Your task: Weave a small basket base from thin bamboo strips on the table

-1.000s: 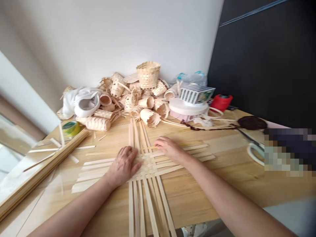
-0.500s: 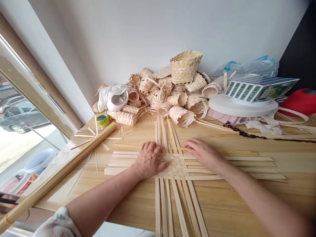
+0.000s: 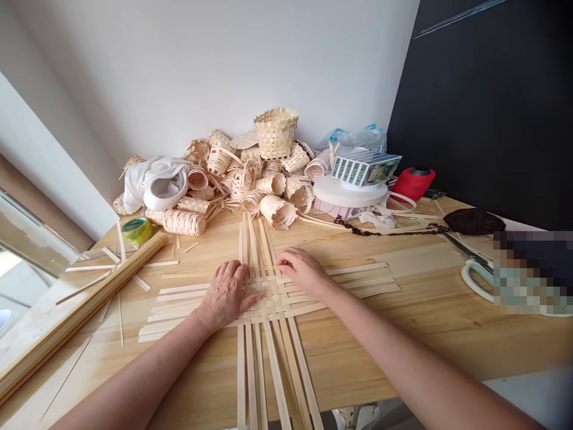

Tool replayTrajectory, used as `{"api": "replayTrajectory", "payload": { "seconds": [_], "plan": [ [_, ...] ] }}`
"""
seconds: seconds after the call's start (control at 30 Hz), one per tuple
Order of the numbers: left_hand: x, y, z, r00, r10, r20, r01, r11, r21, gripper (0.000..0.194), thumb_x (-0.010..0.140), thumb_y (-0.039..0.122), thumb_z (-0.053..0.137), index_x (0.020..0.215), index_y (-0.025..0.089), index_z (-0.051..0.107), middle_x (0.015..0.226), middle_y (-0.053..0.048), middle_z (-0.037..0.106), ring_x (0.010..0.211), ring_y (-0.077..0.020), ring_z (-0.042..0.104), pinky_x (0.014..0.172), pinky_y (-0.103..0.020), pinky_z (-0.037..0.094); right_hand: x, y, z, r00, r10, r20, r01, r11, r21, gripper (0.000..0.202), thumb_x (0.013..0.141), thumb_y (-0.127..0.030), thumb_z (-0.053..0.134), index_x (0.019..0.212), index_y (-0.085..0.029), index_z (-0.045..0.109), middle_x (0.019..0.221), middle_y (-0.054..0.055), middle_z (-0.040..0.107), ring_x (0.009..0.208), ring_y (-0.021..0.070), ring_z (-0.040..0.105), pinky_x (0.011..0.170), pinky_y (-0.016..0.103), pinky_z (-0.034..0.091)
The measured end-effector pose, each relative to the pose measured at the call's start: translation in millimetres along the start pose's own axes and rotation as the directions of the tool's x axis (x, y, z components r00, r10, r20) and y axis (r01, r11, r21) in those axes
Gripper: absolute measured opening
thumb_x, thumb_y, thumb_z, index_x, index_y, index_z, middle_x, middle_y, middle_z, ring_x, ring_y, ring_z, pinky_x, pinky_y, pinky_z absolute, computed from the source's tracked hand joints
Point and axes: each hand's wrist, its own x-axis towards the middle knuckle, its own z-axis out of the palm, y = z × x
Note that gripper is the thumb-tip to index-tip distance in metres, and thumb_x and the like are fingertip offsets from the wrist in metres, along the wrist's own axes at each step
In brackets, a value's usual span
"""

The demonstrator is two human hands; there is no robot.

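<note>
Flat pale bamboo strips cross in an open weave (image 3: pixel 274 306) on the table, with long ends running toward me, away from me and to both sides. My left hand (image 3: pixel 227 294) lies palm down on the left part of the weave, fingers loosely extended and thumb stretched out to the right. At the far right edge of the weave, my right hand (image 3: pixel 301 272) has its fingers curled and pinched on a thin bamboo strip (image 3: pixel 358 263) lying crosswise. The fingertips partly hide the pinched spot.
Left of the weave lie a bundle of strips (image 3: pixel 85 313), loose offcuts and a tape roll (image 3: pixel 136 230). Several small woven baskets (image 3: pixel 277 210) are heaped by the wall. A white turntable (image 3: pixel 351 190) holds boxes (image 3: pixel 367 167). Scissors (image 3: pixel 475 279) and dark yarn (image 3: pixel 475 221) lie right.
My view has turned to the right, bringing the scissors and dark yarn into sight. My right hand sits slightly closer to the lengthwise strips; the left hand stays on the weave.
</note>
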Motion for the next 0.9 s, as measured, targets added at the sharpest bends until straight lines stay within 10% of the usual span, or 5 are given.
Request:
{"api": "replayTrajectory", "payload": {
  "seconds": [0.9],
  "plan": [
    [2.4,1.2,-2.3,0.999,0.044,0.009,-0.044,0.999,0.021,0.047,0.079,0.054,0.045,0.105,0.015,0.049,0.096,-0.011,0.049,0.090,-0.0244,0.044,0.081,-0.042,0.041,-3.5,-5.8,-2.2,0.999,-0.036,0.011,0.036,0.999,-0.002,0.016,0.069,-0.005,0.052,0.059,-0.017,0.050,0.064,-0.001,0.053,0.065,0.0128,0.046,0.059,0.023,0.031]
  ]
}}
